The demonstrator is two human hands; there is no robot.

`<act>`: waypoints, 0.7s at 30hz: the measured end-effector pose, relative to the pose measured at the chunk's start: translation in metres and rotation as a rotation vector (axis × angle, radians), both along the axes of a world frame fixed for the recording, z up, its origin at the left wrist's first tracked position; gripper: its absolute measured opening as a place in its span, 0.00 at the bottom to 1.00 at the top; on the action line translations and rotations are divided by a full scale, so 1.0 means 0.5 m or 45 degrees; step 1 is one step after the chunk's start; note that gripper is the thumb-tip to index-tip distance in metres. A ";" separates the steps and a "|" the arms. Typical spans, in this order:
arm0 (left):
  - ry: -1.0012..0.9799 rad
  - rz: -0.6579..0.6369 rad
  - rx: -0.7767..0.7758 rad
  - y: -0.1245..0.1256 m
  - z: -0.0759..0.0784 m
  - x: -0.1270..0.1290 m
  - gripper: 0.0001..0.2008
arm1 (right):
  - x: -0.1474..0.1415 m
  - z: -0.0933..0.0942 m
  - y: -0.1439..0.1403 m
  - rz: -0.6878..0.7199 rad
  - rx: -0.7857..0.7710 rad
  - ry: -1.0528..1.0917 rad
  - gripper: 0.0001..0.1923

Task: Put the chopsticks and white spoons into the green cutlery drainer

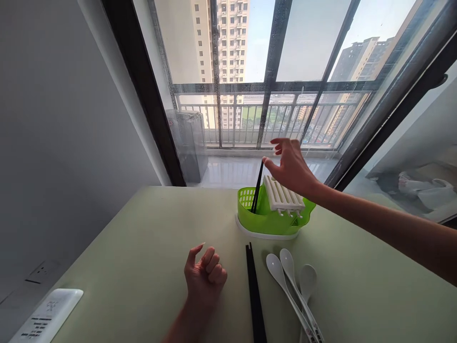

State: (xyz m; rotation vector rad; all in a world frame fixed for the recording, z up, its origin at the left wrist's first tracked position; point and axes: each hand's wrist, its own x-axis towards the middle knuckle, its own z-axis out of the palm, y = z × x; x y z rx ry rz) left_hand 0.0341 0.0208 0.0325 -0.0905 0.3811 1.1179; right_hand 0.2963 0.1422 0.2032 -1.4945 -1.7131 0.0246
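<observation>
three white spoons [294, 290], black chopsticks [254, 290] lie near green caddy [266, 216].

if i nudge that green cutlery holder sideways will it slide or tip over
The green cutlery holder looks like thin, perforated plastic, so probably light and likely to slide on the smooth table. Its wide white base tray should resist tipping. The black chopstick leaning upright in it, by the right hand, may rattle or shift.
</observation>
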 end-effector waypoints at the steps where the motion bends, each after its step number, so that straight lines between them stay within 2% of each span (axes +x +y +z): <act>1: 0.000 0.001 0.001 0.000 -0.001 0.000 0.27 | -0.008 0.012 -0.020 0.024 0.115 0.015 0.25; 3: 0.007 -0.001 0.000 0.000 -0.001 0.000 0.27 | -0.030 0.037 -0.071 0.136 0.271 0.008 0.21; 5: 0.019 0.001 0.004 0.000 0.000 0.000 0.27 | -0.055 0.055 -0.131 0.251 0.253 0.007 0.13; 7: 0.034 0.005 0.010 0.001 0.001 0.002 0.27 | -0.080 0.060 -0.186 0.407 0.118 -0.010 0.06; 10: 0.061 -0.003 0.009 0.001 0.004 0.002 0.27 | -0.104 0.036 -0.243 0.619 -0.141 -0.066 0.07; 13: 0.079 -0.014 0.011 0.001 0.007 0.001 0.26 | -0.120 -0.002 -0.260 0.602 -0.466 -0.239 0.08; 16: 0.090 -0.018 0.036 -0.001 0.007 0.000 0.27 | -0.133 -0.028 -0.250 0.546 -0.725 -0.308 0.08; 21: 0.108 -0.009 0.080 -0.003 0.006 0.003 0.27 | -0.134 -0.044 -0.227 0.335 -0.912 -0.350 0.06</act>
